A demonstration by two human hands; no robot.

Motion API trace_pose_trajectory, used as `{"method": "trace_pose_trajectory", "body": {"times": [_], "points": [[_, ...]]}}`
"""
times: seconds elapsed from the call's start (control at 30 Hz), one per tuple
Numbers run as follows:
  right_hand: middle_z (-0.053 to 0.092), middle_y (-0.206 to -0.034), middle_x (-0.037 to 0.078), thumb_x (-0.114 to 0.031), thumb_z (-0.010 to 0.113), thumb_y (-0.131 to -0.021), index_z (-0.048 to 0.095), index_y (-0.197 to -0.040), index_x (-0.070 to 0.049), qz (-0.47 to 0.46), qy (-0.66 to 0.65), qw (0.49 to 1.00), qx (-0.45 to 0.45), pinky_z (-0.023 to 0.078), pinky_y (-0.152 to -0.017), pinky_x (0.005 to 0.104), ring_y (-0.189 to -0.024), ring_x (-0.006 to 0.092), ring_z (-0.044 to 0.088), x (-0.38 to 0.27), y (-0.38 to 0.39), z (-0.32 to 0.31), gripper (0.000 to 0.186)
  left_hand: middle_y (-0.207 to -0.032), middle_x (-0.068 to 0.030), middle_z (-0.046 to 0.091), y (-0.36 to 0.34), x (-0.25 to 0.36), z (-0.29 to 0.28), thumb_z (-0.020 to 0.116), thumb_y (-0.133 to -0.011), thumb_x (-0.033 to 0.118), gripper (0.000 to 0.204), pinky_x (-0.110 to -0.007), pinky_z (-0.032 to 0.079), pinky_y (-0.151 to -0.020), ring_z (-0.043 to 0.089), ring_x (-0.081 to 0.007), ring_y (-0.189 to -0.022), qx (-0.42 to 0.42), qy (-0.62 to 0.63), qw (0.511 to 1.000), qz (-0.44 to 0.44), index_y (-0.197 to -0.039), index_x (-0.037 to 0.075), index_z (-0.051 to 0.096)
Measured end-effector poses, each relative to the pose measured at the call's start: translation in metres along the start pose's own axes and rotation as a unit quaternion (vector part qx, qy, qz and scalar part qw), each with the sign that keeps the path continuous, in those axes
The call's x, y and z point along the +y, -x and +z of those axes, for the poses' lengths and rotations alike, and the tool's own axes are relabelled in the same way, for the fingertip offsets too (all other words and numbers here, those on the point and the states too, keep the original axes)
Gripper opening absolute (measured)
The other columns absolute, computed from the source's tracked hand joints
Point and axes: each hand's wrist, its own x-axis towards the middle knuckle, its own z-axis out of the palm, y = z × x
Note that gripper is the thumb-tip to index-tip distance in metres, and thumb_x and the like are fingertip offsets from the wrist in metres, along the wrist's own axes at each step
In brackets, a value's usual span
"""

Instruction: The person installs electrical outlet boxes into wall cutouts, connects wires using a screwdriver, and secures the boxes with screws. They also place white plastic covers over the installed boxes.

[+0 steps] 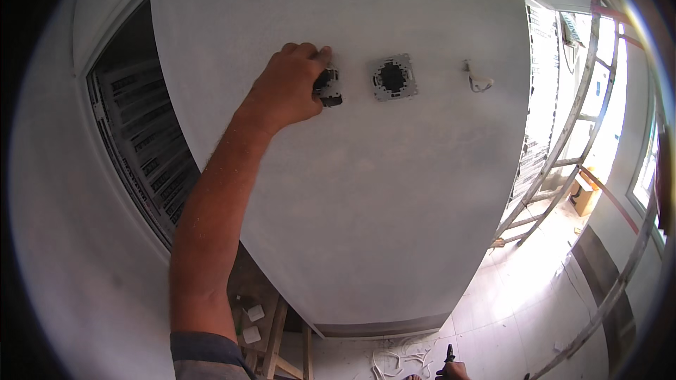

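My left hand (pixel 289 88) is raised to the pale wall (pixel 366 190), its fingers closed around a dark switch insert (pixel 329 89) set in the wall. To the right of it a second insert with a grey metal frame (pixel 394 77) sits in the wall, untouched. Further right, short white wires (pixel 479 83) stick out of a hole. My right hand (pixel 456 371) shows only at the bottom edge, low down, gripping a dark tool (pixel 449 352) that points upward.
An open electrical panel with rows of breakers (pixel 144 141) fills a recess on the left. A wooden stand (pixel 278 341) and loose white cable (pixel 398 362) lie on the tiled floor below. A metal ladder frame (pixel 563 141) leans at the right near bright windows.
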Motion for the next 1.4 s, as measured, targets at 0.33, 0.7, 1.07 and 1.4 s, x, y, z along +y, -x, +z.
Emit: {"method": "trace_pose_trajectory", "body": {"times": [0.33, 0.7, 1.07, 1.4], "points": [[0.07, -0.079, 0.019, -0.059, 0.047, -0.102, 0.062, -0.101, 0.012, 0.022, 0.039, 0.997, -0.066, 0.058, -0.057, 0.0419, -0.064, 0.0291, 0.07, 0.041, -0.055, -0.028, 0.073, -0.141, -0.019, 0.052, 0.043, -0.01, 0.032, 0.081, -0.071, 0.004, 0.085, -0.047, 0.044, -0.112, 0.05, -0.0386, -0.132, 0.116, 0.04, 0.991, -0.053, -0.148, 0.008, 0.044], [0.073, -0.072, 0.012, -0.017, 0.083, -0.071, 0.017, -0.149, 0.021, -0.169, 0.252, 0.929, -0.212, 0.057, -0.052, 0.0358, -0.059, 0.0215, 0.07, 0.068, -0.172, -0.04, 0.109, -0.148, -0.0181, 0.049, 0.019, 0.009, 0.025, 0.087, -0.074, 0.014, 0.092, -0.05, 0.042, -0.114, 0.048, -0.0382, -0.137, 0.077, -0.053, 0.994, -0.051, -0.154, 0.01, 0.04], [0.074, -0.074, 0.014, -0.021, 0.069, -0.082, 0.073, -0.073, -0.009, -0.331, 0.591, 0.716, -0.168, 0.056, -0.056, 0.044, -0.066, 0.0286, 0.073, 0.125, -0.213, -0.05, 0.016, -0.148, -0.0159, 0.055, 0.12, 0.064, 0.042, 0.076, -0.094, 0.019, 0.062, -0.047, 0.047, -0.111, 0.054, -0.0311, -0.136, 0.104, -0.006, 0.99, -0.091, -0.148, 0.005, 0.05], [0.063, -0.068, 0.012, -0.011, 0.069, -0.083, 0.065, -0.076, 0.001, 0.012, 0.29, 0.953, -0.089, 0.053, -0.046, 0.0433, -0.056, 0.028, 0.065, 0.129, -0.132, -0.174, 0.014, -0.126, -0.0199, 0.07, 0.625, 0.353, 0.187, 0.08, -0.089, 0.019, 0.054, -0.038, 0.052, -0.101, 0.068, -0.0254, -0.114, -0.421, 0.336, 0.635, -0.555, -0.133, -0.007, 0.061]]}}
